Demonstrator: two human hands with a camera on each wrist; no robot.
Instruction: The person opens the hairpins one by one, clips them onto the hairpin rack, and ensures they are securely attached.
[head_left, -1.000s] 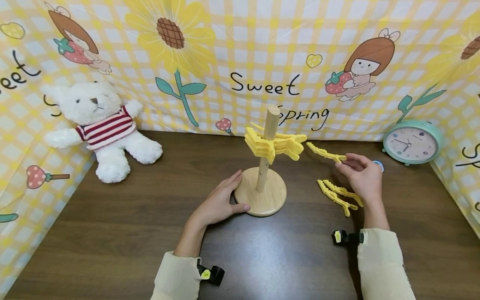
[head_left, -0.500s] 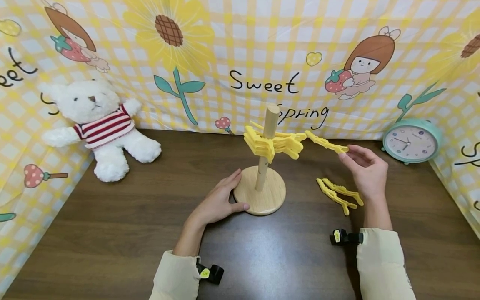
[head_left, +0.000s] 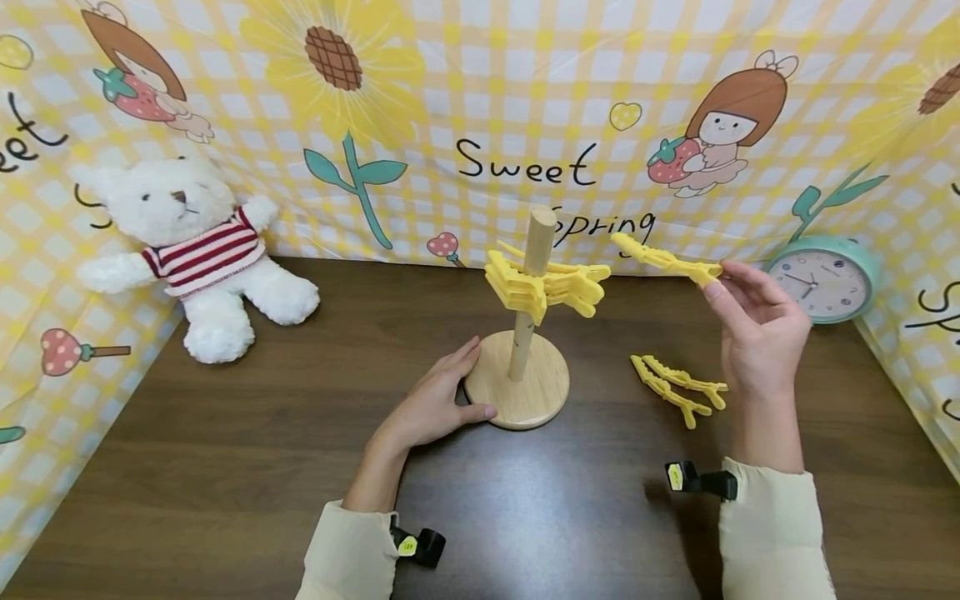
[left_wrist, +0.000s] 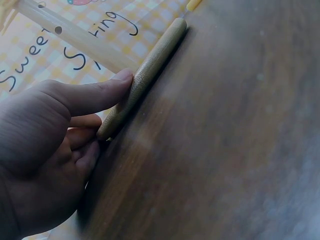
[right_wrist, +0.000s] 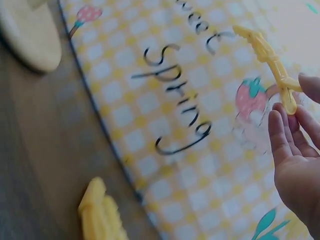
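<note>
In the head view a wooden stand (head_left: pixel 525 405) has a round base and an upright post. My left hand (head_left: pixel 433 402) holds the base at its left edge; in the left wrist view the thumb lies on top of the rim and the other fingers curl at its edge. Several yellow alligator hair clips (head_left: pixel 517 287) are set around the post's upper part. To the right, my right hand (head_left: pixel 765 337) pinches another yellow alligator hair clip (head_left: pixel 663 260) by its handle end, raised above the table, toothed end pointing left toward the stand.
Two yellow hair clips (head_left: pixel 670 390) lie side by side on the brown table (head_left: pixel 225 467), right of the stand. A white teddy bear (head_left: pixel 206 250) in a striped shirt sits at the back left. A teal alarm clock (head_left: pixel 821 279) stands back right, before a checked cloth (head_left: pixel 420 200).
My right hand has risen and shifted right, lifting the pinched hair clip higher above the table. The left hand stays on the stand's base.
</note>
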